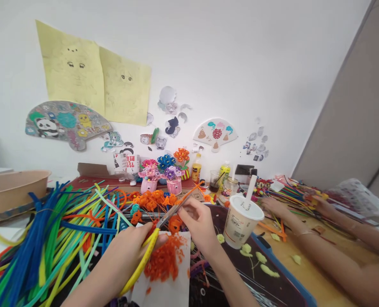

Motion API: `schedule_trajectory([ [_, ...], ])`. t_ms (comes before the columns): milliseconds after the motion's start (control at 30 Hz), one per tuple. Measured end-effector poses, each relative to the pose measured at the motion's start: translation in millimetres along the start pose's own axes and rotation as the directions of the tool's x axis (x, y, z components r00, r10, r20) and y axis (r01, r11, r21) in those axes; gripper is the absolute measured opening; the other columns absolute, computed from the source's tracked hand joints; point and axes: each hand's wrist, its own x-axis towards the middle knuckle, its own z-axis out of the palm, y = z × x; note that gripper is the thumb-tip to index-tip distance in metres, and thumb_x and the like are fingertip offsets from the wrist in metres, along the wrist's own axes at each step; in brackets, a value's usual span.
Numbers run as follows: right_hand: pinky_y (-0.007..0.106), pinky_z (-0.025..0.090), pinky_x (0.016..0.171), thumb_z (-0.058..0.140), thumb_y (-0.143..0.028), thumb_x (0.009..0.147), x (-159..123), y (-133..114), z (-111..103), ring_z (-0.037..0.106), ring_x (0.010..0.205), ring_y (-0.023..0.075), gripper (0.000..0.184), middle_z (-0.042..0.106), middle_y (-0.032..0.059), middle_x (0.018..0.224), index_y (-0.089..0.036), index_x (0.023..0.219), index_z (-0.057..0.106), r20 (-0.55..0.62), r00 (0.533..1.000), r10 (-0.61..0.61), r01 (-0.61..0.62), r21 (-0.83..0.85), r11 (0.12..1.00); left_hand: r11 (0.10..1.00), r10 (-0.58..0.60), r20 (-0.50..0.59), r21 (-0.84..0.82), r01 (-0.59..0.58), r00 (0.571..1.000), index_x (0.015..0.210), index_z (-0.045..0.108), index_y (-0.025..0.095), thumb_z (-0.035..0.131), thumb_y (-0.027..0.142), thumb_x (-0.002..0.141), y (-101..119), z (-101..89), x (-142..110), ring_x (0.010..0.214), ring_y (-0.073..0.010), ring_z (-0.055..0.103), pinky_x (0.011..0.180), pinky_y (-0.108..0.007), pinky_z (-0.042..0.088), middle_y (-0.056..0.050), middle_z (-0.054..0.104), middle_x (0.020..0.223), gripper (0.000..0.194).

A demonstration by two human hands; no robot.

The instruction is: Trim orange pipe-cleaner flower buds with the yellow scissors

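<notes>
My left hand [125,251] is closed round a pair of scissors [143,262] with yellow handles. The blades point up and to the right, close to the fingers of my right hand [199,224]. Pinched in my right hand is an orange pipe cleaner [192,190], its tip sticking up beyond the fingers, with the scissors lying along it. Below both hands, a pile of orange fuzz clippings [163,262] covers part of a sheet of white paper [183,277]. Orange pipe-cleaner flowers [149,199] lie just behind the hands.
Bundles of coloured pipe cleaners [48,238] spread across the left. A paper cup with a straw [242,224] stands right of my right hand. Potted pipe-cleaner flowers [173,179] and bottles line the wall. At right, another person's arms [326,260] reach over the table.
</notes>
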Motion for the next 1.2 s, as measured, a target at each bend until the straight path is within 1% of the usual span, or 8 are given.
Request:
schedule_trajectory([
  [133,0.028,0.047,0.065,0.06,-0.026,0.08,0.0,0.3,-0.6,0.058,0.065,0.0165,0.011,0.056,-0.0011,0.063,-0.018,0.073,0.061,0.006,1.0,-0.008,0.008,0.011,1.0,0.998,-0.055,0.013,0.039,0.054,0.998,0.072,0.05,0.024,0.03,0.05,0.088,-0.7,-3.1,-0.7,0.067,-0.0252,0.065,0.064,-0.031,0.039,-0.005,0.068,0.063,0.036],
  [233,0.027,0.047,0.064,0.06,-0.026,0.081,0.4,1.1,-1.2,0.057,0.064,0.0158,0.011,0.058,-0.0004,0.066,-0.018,0.073,0.061,0.002,1.0,-0.012,0.012,-0.001,1.0,0.999,-0.042,0.012,0.028,0.042,0.999,0.07,0.048,0.024,0.028,0.05,0.088,-0.2,-2.5,-0.2,0.067,-0.0253,0.065,0.065,-0.032,0.04,-0.004,0.067,0.06,0.037],
  [400,0.027,0.046,0.064,0.059,-0.026,0.081,1.0,1.5,-1.7,0.056,0.064,0.0155,0.012,0.06,0.0007,0.069,-0.018,0.073,0.059,-0.003,1.0,-0.018,0.018,-0.014,1.0,1.0,0.001,0.022,-0.002,-0.001,1.0,0.063,0.044,0.025,0.023,0.05,0.088,2.3,0.9,2.0,0.061,-0.0236,0.064,0.064,-0.031,0.04,-0.003,0.064,0.053,0.041],
  [633,0.027,0.045,0.064,0.059,-0.025,0.081,0.7,2.3,-1.5,0.055,0.063,0.0151,0.012,0.058,0.0005,0.068,-0.017,0.072,0.059,-0.009,1.0,-0.027,0.027,-0.039,0.999,1.0,-0.021,0.036,0.002,0.021,0.999,0.06,0.04,0.025,0.024,0.053,0.087,3.1,-1.1,1.3,0.051,-0.0206,0.059,0.057,-0.029,0.037,-0.001,0.057,0.047,0.042],
  [800,0.027,0.044,0.062,0.059,-0.025,0.081,0.8,3.5,-1.1,0.054,0.062,0.0148,0.012,0.057,-0.0001,0.067,-0.017,0.072,0.058,-0.006,1.0,-0.021,0.02,-0.039,0.999,1.0,-0.027,0.02,0.003,0.026,0.999,0.059,0.038,0.025,0.028,0.053,0.087,-1.9,3.8,1.6,0.045,-0.0183,0.054,0.053,-0.028,0.034,0.002,0.05,0.042,0.04],
  [933,0.026,0.044,0.061,0.058,-0.025,0.082,0.1,1.6,-1.1,0.052,0.062,0.0144,0.012,0.057,0.0002,0.068,-0.017,0.072,0.059,-0.017,0.999,-0.027,0.026,-0.047,0.999,1.0,-0.005,0.0,0.015,0.005,1.0,0.061,0.042,0.025,0.029,0.049,0.087,-4.7,5.9,1.0,0.056,-0.0202,0.06,0.056,-0.028,0.035,-0.001,0.059,0.055,0.037],
  [1100,0.029,0.047,0.066,0.059,-0.024,0.081,-0.8,-0.8,0.4,0.048,0.057,0.0134,0.011,0.052,-0.0025,0.063,-0.019,0.072,0.059,-0.01,1.0,-0.025,0.025,-0.028,0.999,0.999,-0.029,-0.036,0.034,0.031,0.999,0.078,0.05,0.023,0.031,0.047,0.087,-0.3,2.4,-1.3,0.072,-0.0243,0.064,0.063,-0.03,0.038,-0.007,0.068,0.078,0.032],
  [1200,0.03,0.048,0.068,0.059,-0.024,0.081,-0.7,-2.3,1.2,0.047,0.056,0.013,0.012,0.05,-0.0032,0.062,-0.019,0.07,0.058,-0.011,0.999,-0.034,0.033,-0.025,0.999,0.998,-0.053,-0.045,0.01,0.054,0.998,0.083,0.052,0.023,0.031,0.048,0.087,2.5,3.5,-1.0,0.079,-0.0267,0.065,0.068,-0.033,0.04,-0.009,0.07,0.086,0.033],
])
